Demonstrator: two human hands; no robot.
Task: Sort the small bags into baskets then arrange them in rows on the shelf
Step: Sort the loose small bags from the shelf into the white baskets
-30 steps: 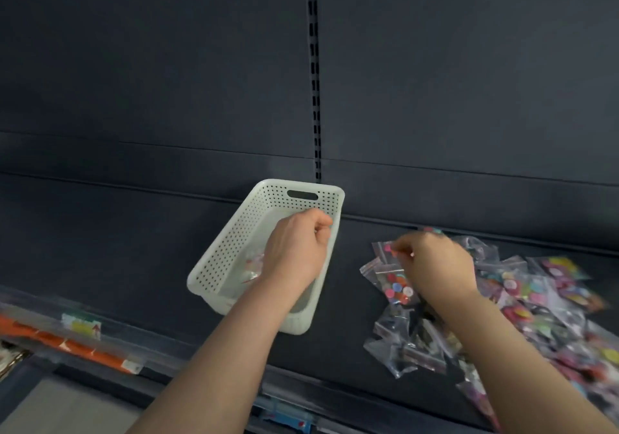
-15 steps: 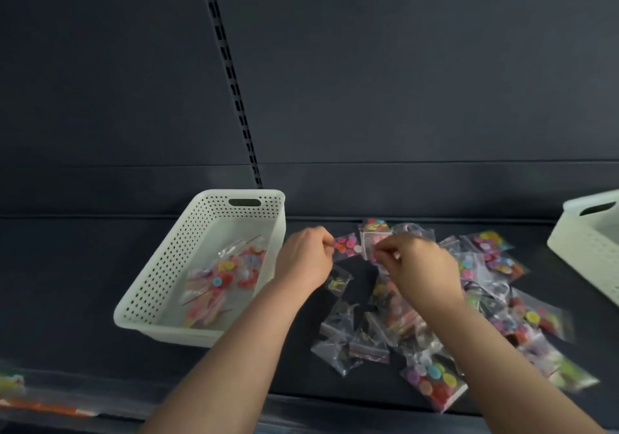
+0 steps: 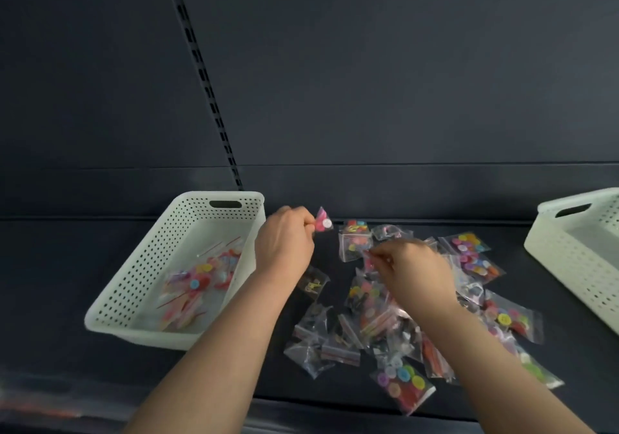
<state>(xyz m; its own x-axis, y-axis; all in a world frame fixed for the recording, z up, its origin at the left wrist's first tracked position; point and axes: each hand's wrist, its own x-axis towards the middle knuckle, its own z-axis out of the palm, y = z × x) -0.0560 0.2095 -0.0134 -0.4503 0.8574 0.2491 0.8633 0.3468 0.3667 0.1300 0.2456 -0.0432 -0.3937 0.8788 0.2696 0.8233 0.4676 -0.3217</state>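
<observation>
A heap of small clear bags (image 3: 405, 306), some with coloured buttons and some with dark items, lies on the dark shelf (image 3: 67, 266). My left hand (image 3: 284, 242) pinches one small button bag (image 3: 323, 221) and holds it up just right of the white perforated basket (image 3: 140, 296), which has several button bags in it. Over the heap, my right hand (image 3: 412, 271) pinches the top edge of another small bag (image 3: 368, 259) there.
A second white perforated basket (image 3: 576, 256) stands at the right edge, partly out of frame. The dark back panel rises behind the shelf, with a slotted upright (image 3: 207, 88) running down it. The shelf's front lip runs along the bottom.
My left hand came out of the left basket, took a button bag beside the heap and lifted it. My right hand stays on the heap. The view has shifted right, showing the second basket.
</observation>
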